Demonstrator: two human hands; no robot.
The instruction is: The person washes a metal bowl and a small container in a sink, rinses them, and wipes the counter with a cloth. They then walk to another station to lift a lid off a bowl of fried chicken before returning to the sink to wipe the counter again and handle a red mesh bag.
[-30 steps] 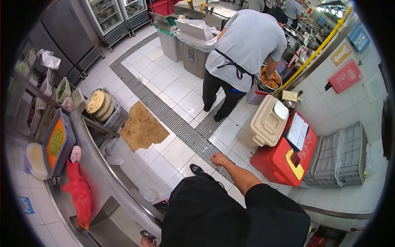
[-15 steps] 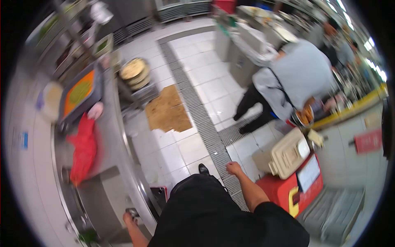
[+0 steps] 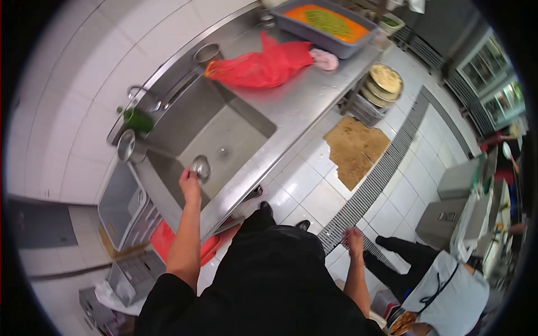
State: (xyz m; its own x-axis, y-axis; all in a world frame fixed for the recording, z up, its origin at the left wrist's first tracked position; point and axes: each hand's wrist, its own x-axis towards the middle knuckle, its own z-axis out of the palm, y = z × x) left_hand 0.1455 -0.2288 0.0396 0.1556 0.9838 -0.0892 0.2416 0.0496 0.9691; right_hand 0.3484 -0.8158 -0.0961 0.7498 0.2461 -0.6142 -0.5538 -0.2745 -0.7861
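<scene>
My left hand (image 3: 189, 182) is closed on the edge of a small round metal bowl (image 3: 201, 167), held over the deep steel sink (image 3: 246, 127). Water or a wet sheen shows around the sink's drain. A red mesh bag (image 3: 269, 66) lies on the steel counter beyond the basin, a pinkish bundle at its far end. My right hand (image 3: 353, 241) hangs over the floor grate, slightly blurred, its fingers loosely apart with nothing seen in them.
A grey tub (image 3: 358, 47) with orange and green contents stands at the counter's far end. Brown cardboard (image 3: 356, 151) lies on the tiles beside the drain grate (image 3: 372, 179). Another person (image 3: 448, 294) bends over at the lower right. Metal pots and a green bottle (image 3: 137, 119) line the sink's back edge.
My view has swung left toward the sink, bringing the whole basin into sight. The left hand still holds the metal bowl. The right hand has gone from a fist to loosely opened fingers.
</scene>
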